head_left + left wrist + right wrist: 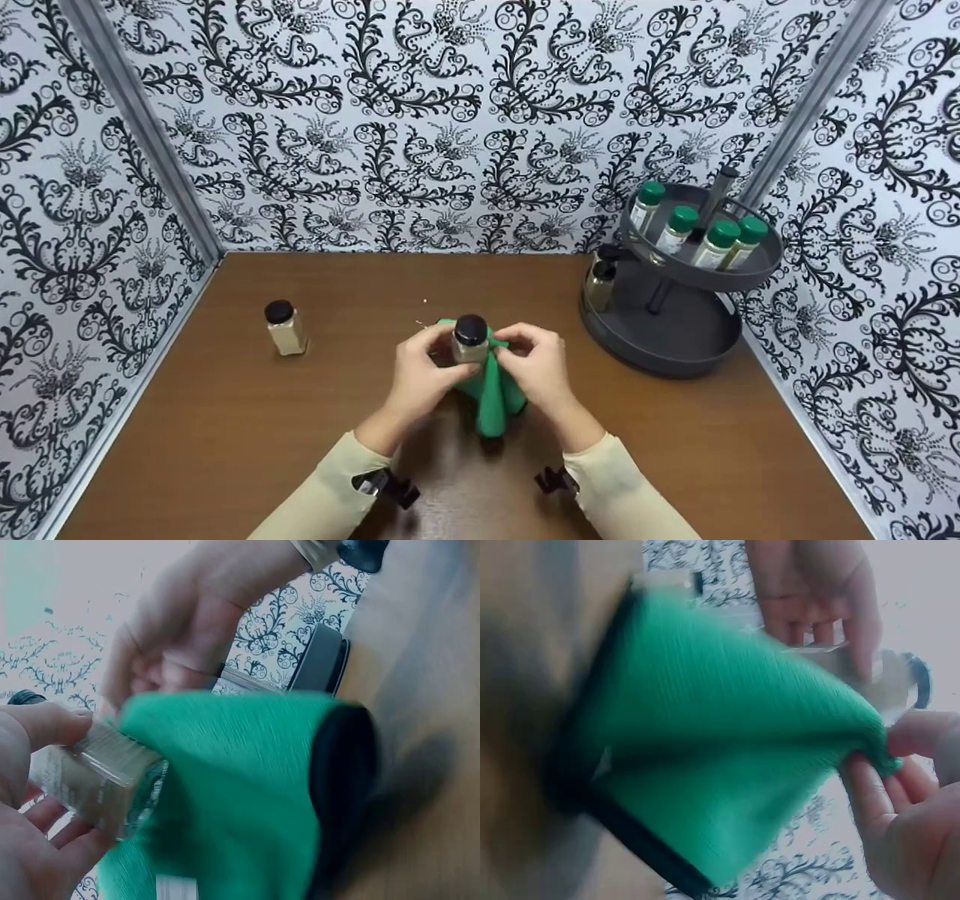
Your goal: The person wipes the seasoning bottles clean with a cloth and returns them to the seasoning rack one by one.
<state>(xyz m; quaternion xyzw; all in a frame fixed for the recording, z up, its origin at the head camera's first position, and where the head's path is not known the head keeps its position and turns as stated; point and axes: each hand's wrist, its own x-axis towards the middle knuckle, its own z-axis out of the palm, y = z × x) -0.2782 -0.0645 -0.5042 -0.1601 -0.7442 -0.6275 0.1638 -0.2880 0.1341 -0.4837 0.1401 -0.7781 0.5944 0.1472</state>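
In the head view my left hand [421, 371] grips a clear spice jar [470, 341] with a black lid, held upright over the middle of the table. Its squared glass body [105, 772] shows between thumb and fingers in the left wrist view. My right hand [536, 364] pinches a green cloth [491, 401] by its upper part, right beside the jar. The cloth hangs down in folds, and its dark edging [649, 844] shows in the right wrist view.
Another black-lidded spice jar [286, 330] stands on the table [337, 420] at the left. At the right, a dark two-tier rack [667, 356] carries several green-lidded jars [675, 229] above and black-lidded jars [600, 289] below. Patterned walls enclose the table's back and sides.
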